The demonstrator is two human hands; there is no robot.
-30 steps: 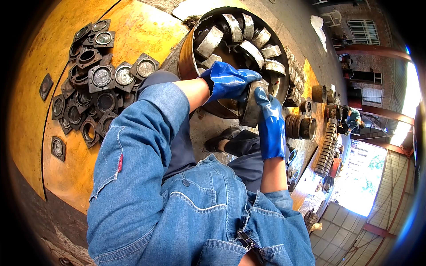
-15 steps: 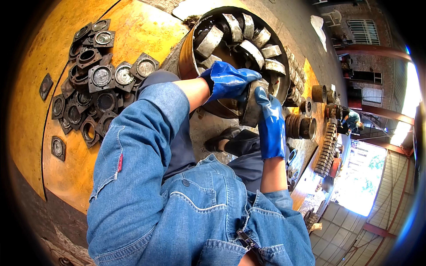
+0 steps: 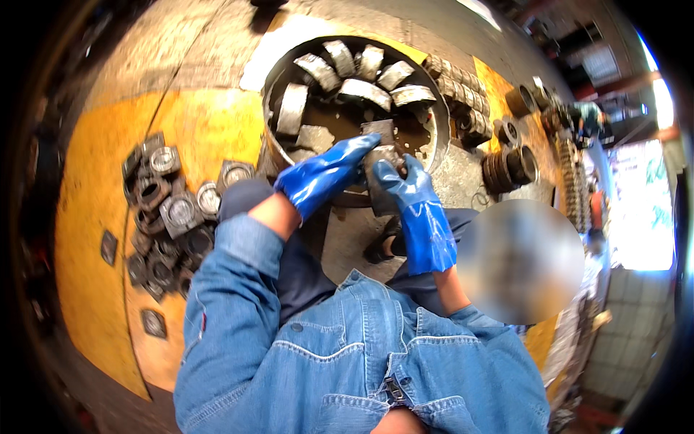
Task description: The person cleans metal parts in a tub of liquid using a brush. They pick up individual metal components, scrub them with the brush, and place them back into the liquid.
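Observation:
My left hand [image 3: 325,173], in a shiny blue rubber glove, is closed on the left side of a dark grey metal block [image 3: 379,197]. My right hand [image 3: 413,206], gloved alike, grips the block's right side with the thumb on its upper face. The gloves hide much of the block, which I hold over the near rim of a large round metal tub [image 3: 442,141]. Inside the tub, several thick curved metal pieces [image 3: 365,94] with bright faces stand around dark liquid [image 3: 332,119].
Left of my knee lies a heap of square metal flanges with round recesses [image 3: 181,211], on a yellow floor plate [image 3: 94,217]. Ribbed metal parts [image 3: 455,87] and metal rings [image 3: 517,166] stand to the right of the tub. Another person [image 3: 589,119] is at the far right.
The view has shifted, so the tub and heap sit differently in the picture. Both hands still hold the metal block, now more upright at the tub's near rim.

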